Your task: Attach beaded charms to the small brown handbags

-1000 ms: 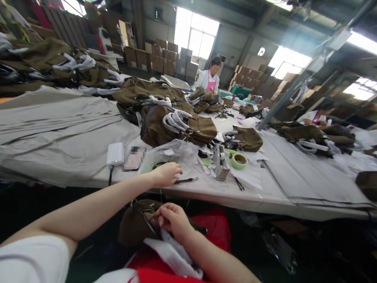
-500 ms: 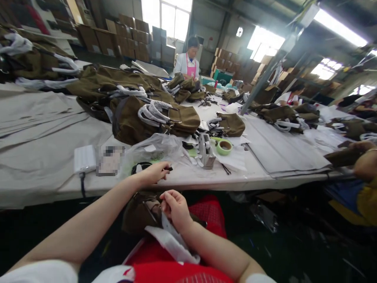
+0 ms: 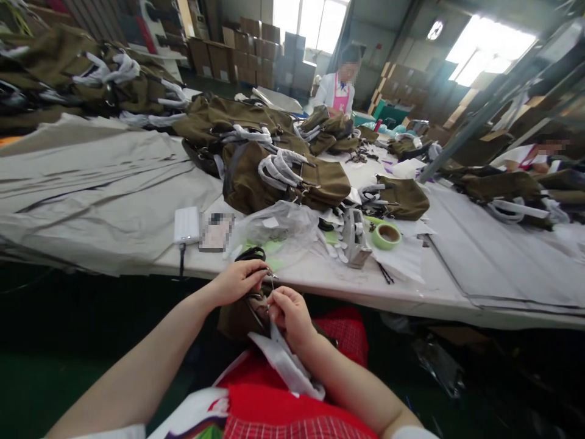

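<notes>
My left hand point(image 3: 244, 281) is closed in a pinch at the table's front edge, with a small shiny metal piece point(image 3: 270, 272) at its fingertips. Just beside it, my right hand point(image 3: 289, 312) is also closed, thumb against fingers. A thin pale strand seems to run between the two hands; what the right fingertips grip is too small to name. Below them an olive-brown bag point(image 3: 233, 320) lies on my lap, its white-wrapped handle point(image 3: 286, 360) hanging toward me. Coiled black straps point(image 3: 250, 253) lie right behind my left hand.
On the table point(image 3: 320, 275) are a phone point(image 3: 217, 231), a white power bank point(image 3: 186, 224), clear plastic point(image 3: 278, 219), a tape dispenser point(image 3: 355, 238) and a green tape roll point(image 3: 386, 234). Olive bags point(image 3: 283, 177) are heaped behind. A person point(image 3: 338, 91) works across the table.
My left hand has come back close to my right hand, and the metal piece now shows at its fingertips. The whole view has swung left.
</notes>
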A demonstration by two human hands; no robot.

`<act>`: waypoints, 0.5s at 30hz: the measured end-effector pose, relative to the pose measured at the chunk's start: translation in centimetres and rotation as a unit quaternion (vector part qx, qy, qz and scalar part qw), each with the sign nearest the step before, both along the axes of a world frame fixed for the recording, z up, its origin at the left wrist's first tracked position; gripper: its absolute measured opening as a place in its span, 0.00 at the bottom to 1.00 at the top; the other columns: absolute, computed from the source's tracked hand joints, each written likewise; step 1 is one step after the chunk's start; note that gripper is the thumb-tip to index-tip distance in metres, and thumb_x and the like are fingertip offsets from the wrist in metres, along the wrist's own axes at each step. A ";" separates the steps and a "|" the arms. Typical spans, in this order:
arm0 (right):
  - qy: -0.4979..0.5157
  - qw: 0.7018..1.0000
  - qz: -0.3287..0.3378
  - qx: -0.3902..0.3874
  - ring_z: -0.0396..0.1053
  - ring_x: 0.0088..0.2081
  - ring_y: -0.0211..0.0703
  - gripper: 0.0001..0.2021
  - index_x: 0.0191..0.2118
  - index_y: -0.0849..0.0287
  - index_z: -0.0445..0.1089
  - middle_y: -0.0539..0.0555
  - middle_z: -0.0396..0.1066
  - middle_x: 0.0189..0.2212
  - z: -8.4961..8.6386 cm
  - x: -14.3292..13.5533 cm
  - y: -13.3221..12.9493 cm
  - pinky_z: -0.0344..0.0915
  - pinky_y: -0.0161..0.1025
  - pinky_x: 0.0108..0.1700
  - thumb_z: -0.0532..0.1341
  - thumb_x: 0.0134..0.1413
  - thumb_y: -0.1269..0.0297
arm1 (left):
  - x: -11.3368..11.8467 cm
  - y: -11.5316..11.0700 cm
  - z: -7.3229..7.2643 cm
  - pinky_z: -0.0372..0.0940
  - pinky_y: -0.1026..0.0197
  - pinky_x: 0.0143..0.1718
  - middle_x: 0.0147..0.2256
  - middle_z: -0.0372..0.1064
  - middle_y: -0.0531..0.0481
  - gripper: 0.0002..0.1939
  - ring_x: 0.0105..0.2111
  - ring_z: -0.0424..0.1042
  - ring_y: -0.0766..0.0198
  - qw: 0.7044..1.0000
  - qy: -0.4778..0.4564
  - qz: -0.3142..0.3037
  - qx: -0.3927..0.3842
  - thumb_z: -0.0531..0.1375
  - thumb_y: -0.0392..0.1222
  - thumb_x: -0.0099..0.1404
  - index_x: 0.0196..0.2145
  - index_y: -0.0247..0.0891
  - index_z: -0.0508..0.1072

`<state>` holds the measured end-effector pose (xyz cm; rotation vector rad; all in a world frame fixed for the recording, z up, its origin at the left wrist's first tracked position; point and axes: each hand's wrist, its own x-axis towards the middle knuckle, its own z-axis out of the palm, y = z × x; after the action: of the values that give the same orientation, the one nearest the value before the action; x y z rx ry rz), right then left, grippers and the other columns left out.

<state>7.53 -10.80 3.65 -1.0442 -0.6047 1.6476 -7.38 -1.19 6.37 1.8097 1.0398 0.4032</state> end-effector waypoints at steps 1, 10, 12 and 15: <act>-0.001 1.000 -0.001 -0.004 0.46 0.13 0.27 0.17 0.24 0.60 0.66 0.44 0.60 0.11 0.0 -0.1 0.0 0.37 0.30 0.18 0.65 0.42 0.50 | 0.0 0.0 0.0 0.59 0.65 0.24 0.21 0.65 0.56 0.18 0.21 0.63 0.66 1.000 0.005 0.009 0.007 0.52 0.53 0.64 0.39 0.37 0.73; -0.033 0.999 -0.008 0.014 0.45 0.14 0.28 0.17 0.24 0.60 0.66 0.44 0.59 0.11 0.0 -0.4 -0.2 0.38 0.30 0.18 0.64 0.44 0.50 | 0.0 0.0 -1.0 0.64 0.63 0.32 0.30 0.75 0.53 0.15 0.30 0.71 0.63 0.994 0.040 0.020 0.096 0.55 0.52 0.63 0.34 0.39 0.75; -0.030 0.999 -0.014 0.006 0.45 0.14 0.27 0.16 0.24 0.61 0.66 0.44 0.59 0.11 0.0 -0.5 -0.2 0.38 0.30 0.18 0.64 0.44 0.51 | -0.2 -0.1 -1.2 0.66 0.62 0.38 0.34 0.77 0.52 0.14 0.34 0.73 0.61 0.993 0.033 0.009 0.109 0.55 0.50 0.63 0.37 0.39 0.76; -0.021 1.000 -0.013 -0.001 0.45 0.13 0.28 0.15 0.24 0.61 0.66 0.44 0.60 0.11 -0.2 -0.6 -0.1 0.38 0.30 0.18 0.64 0.44 0.52 | -0.5 -0.3 -1.1 0.66 0.59 0.42 0.37 0.77 0.51 0.14 0.38 0.74 0.60 0.991 0.037 0.003 0.127 0.56 0.48 0.63 0.39 0.39 0.76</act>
<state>6.92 -10.85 3.45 -1.0860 -0.6157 1.6076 -7.91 -1.53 5.22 2.0613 1.0848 0.4933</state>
